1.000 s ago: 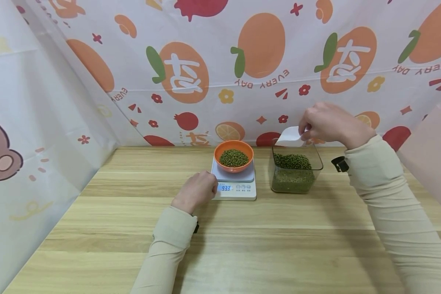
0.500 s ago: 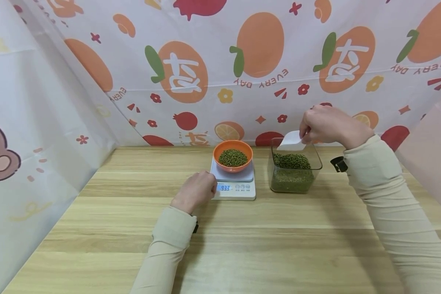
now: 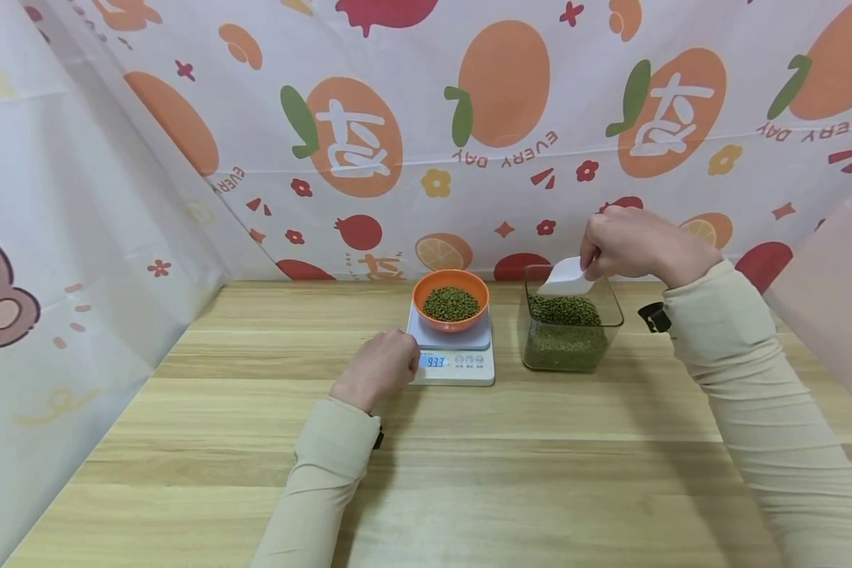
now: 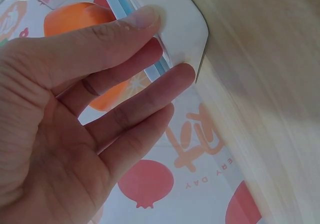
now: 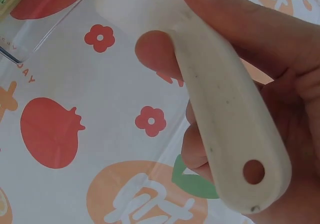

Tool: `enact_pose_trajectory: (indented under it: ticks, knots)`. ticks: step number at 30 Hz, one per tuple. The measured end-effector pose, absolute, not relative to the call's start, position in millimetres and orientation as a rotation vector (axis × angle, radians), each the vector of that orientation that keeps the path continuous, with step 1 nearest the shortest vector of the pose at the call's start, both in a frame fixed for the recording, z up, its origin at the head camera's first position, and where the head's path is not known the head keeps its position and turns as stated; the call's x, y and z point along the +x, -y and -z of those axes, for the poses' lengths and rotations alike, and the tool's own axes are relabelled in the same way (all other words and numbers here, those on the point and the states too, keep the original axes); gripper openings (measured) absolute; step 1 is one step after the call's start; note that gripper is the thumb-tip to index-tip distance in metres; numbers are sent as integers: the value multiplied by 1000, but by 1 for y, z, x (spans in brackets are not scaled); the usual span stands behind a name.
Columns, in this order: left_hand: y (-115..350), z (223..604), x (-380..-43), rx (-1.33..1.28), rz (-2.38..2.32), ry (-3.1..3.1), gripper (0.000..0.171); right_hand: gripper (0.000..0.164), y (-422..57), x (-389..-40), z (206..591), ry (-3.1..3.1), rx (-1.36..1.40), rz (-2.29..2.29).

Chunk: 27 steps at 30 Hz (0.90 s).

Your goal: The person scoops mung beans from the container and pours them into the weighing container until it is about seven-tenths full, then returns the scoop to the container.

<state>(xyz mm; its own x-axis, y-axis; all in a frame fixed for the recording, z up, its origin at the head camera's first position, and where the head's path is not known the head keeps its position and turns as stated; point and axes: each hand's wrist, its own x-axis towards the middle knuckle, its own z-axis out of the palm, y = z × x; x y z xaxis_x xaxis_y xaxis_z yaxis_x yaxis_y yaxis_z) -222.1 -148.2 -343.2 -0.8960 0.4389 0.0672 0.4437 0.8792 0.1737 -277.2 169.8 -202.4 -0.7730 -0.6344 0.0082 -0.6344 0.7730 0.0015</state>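
My right hand (image 3: 628, 246) grips a white plastic scoop (image 5: 227, 109) by its handle, thumb on one side and fingers on the other. In the head view the scoop's blade tilts down over a clear square container (image 3: 568, 359) partly filled with green mung beans (image 3: 566, 311). To the left, an orange bowl (image 3: 450, 322) holding mung beans rests on a white kitchen scale (image 3: 468, 376), whose display reads 93.3. At the scale's front left corner is my left hand (image 3: 379, 369); in the left wrist view its thumb and loosely extended fingertips (image 4: 186, 74) touch that edge.
Both stand near the back of a wooden table (image 3: 454, 473). Right behind hangs a white curtain (image 3: 426, 197) printed with fruit, and its left part (image 3: 113, 276) runs along the table's left side. The container's walls rise higher than its beans.
The scoop has come down a little into the container's opening, its blade tilting further, and my right hand has lowered with it. My left hand, the bowl and the 93.3 reading stay the same.
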Motion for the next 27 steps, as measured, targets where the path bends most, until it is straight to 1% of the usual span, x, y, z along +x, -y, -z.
enact_pose_trajectory:
  ticks: [27]
  knots:
    - [149,343,-223,-716,278,3021,28,6,-170,-280,211,3091,1098,15]
